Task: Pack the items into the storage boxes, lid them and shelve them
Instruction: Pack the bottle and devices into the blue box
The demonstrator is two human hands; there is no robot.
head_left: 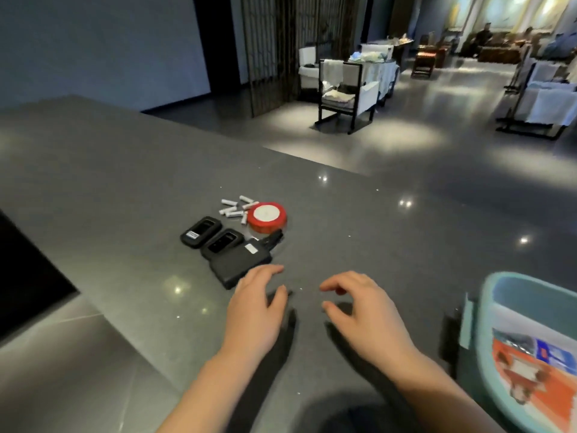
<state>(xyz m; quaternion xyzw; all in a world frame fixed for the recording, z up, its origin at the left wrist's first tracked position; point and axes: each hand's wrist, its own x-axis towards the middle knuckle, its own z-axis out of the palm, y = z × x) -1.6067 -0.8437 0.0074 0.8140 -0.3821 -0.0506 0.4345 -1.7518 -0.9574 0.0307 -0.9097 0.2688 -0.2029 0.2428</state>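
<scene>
Risks first: batteries [236, 208] loose, round, near red tape roll [267, 216]; careless sweep likely rolls them across slick surface [125, 170]. Black flat case [239, 264] just beside your left hand [254, 307]; easy to knock. Teal storage box [512, 354] at right edge, partly out of view, no lid seen.

Both hands empty: left hand fingers spread, right hand [363, 310] fingers curled, apart. Two black devices [212, 237] side by side, matte, touching.

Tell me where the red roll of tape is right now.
In the head view, the red roll of tape lies flat on the grey countertop, centre-left, beside the scattered small white batteries and just beyond the black devices, ahead of both hands.
</scene>
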